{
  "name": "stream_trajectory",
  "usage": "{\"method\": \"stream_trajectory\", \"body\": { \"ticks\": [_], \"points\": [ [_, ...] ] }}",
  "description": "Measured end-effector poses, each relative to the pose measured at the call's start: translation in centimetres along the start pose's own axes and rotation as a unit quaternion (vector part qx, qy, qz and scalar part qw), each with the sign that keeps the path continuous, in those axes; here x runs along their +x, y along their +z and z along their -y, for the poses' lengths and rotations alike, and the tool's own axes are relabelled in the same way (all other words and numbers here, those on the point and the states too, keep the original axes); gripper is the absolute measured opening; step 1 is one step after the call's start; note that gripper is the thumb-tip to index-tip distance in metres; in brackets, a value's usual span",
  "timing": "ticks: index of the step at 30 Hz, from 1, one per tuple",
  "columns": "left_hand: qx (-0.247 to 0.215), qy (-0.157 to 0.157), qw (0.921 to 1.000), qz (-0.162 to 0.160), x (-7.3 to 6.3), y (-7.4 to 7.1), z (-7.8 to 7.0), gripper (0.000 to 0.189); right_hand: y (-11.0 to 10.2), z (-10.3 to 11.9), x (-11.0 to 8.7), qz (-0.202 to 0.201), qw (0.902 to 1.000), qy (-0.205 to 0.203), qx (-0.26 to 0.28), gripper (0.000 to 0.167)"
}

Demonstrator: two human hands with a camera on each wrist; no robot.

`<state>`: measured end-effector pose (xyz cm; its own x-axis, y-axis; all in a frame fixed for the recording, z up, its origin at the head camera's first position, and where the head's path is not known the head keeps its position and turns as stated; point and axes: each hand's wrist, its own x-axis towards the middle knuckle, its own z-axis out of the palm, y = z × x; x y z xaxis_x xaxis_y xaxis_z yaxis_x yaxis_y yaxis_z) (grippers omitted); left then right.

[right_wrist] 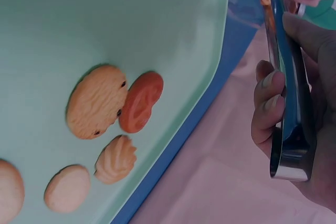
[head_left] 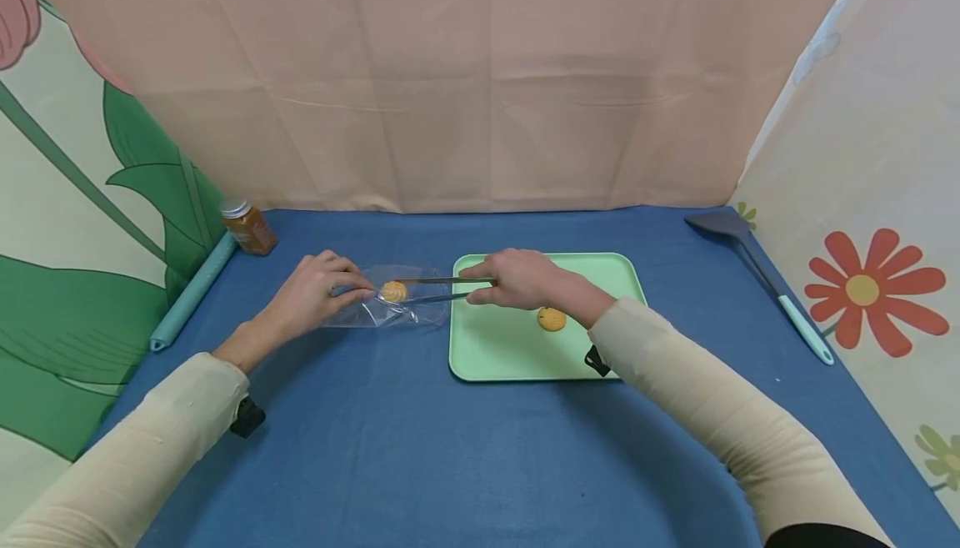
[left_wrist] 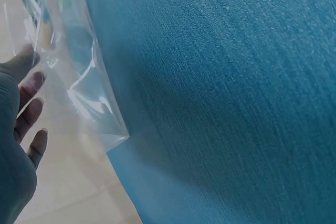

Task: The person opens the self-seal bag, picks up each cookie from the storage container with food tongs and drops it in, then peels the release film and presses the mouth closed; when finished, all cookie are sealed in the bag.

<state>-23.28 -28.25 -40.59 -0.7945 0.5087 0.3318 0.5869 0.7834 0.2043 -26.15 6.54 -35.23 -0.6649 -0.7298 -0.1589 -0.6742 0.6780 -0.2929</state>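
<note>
My left hand [head_left: 322, 289] pinches the edge of a clear plastic bag [left_wrist: 97, 85], which extends over the blue cloth towards the tray. From the right, my right hand [head_left: 517, 279] grips metal tongs [right_wrist: 291, 108], their arms pointing left into the bag. Between the tong tips sits a small swirled cookie [head_left: 393, 291], inside the bag's outline. The light green tray [head_left: 510, 356] lies under my right hand. On it in the right wrist view are a large cookie with dark bits [right_wrist: 97, 100], a reddish cookie [right_wrist: 140, 102], a swirled cookie [right_wrist: 116, 160] and paler round ones [right_wrist: 67, 188].
At the back left stands a brown jar [head_left: 251, 229] with a silver lid, near a teal roll [head_left: 193, 291] along the left edge. A dark spatula [head_left: 757, 264] with a mint handle lies at the right edge. A beige cloth wall [head_left: 487, 114] closes off the back.
</note>
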Motion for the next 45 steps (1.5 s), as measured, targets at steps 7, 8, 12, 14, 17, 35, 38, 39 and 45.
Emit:
{"method": "stream_trajectory", "body": {
  "ticks": [7,8,12,14,17,35,38,39,45],
  "points": [
    [0.008,-0.001,1.0000,-0.005,0.1,0.0,0.0,0.010,0.1,0.8,1.4,0.014,0.9998,0.006,-0.008,0.048],
    [0.007,0.001,1.0000,-0.006,0.1,0.0,-0.1,0.009,0.1,0.9,1.6,0.016,0.9998,0.007,-0.009,0.048],
    [0.005,0.010,0.9999,-0.010,0.1,0.0,-0.1,0.009,0.5,1.2,2.4,0.026,0.9996,0.012,-0.004,0.048],
    [0.004,0.013,0.9999,-0.010,0.0,0.0,0.0,0.009,0.7,1.3,2.7,0.028,0.9995,0.015,-0.003,0.049],
    [0.007,0.011,0.9999,-0.010,0.0,0.0,0.0,0.009,0.9,1.5,3.0,0.033,0.9994,0.014,-0.002,0.049],
    [0.006,0.012,0.9999,-0.008,-0.2,0.1,0.1,0.010,1.5,2.0,4.5,0.037,0.9993,0.005,-0.008,0.050],
    [0.011,0.012,0.9998,-0.007,-0.2,0.1,0.1,0.010,1.7,1.9,4.6,0.036,0.9993,0.006,-0.009,0.051],
    [0.013,0.012,0.9998,-0.007,-0.2,0.0,0.1,0.010,1.7,1.9,4.7,0.036,0.9993,0.007,-0.009,0.052],
    [0.013,0.015,0.9998,-0.005,-0.2,-0.1,0.0,0.010,1.5,1.4,4.1,0.044,0.9989,0.014,-0.012,0.052]
  ]
}}
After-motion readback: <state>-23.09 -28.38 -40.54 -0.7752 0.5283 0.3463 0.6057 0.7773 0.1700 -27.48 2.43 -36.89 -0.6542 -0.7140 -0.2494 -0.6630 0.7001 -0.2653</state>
